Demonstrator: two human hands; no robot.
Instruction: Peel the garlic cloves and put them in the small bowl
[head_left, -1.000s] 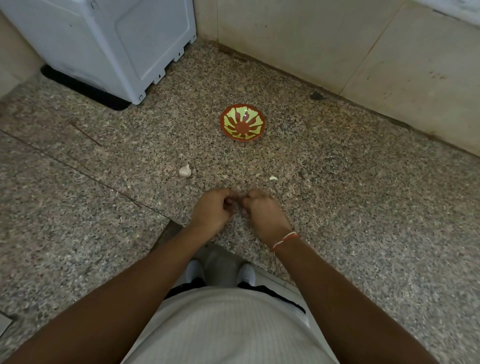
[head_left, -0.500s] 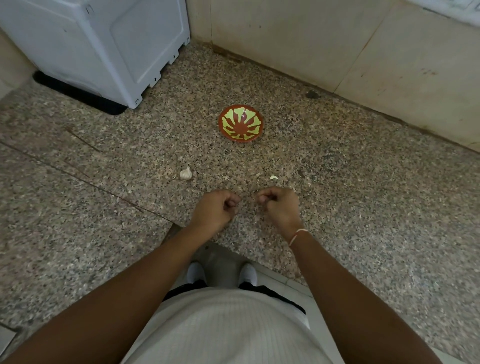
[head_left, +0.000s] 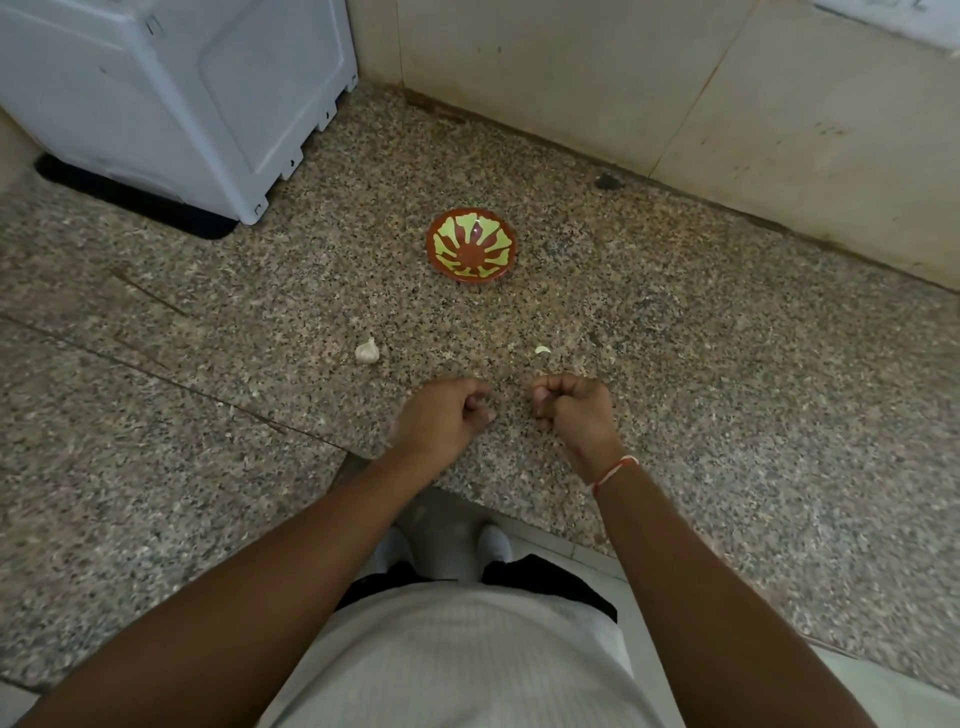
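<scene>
The small bowl (head_left: 471, 244), red with a yellow-green pattern, stands on the speckled stone counter (head_left: 727, 389) ahead of me. A garlic bulb piece (head_left: 367, 352) in white skin lies left of centre, and a small pale clove or peel scrap (head_left: 542, 350) lies to its right. My left hand (head_left: 441, 415) is curled, fingertips pinched against the thumb on a small garlic clove that is almost hidden. My right hand (head_left: 571, 410) is curled into a fist a short gap to the right, and nothing shows in it. Both hands hover low over the counter, nearer to me than the bowl.
A white appliance (head_left: 182, 93) on a black base stands at the back left. A tiled wall (head_left: 675, 88) runs along the back, with a small dark spot (head_left: 608, 181) at its foot. The counter's front edge is just below my wrists.
My hands, pressed together a second ago, have pulled apart, the right one moving to the right. The bowl and the loose garlic have stayed put.
</scene>
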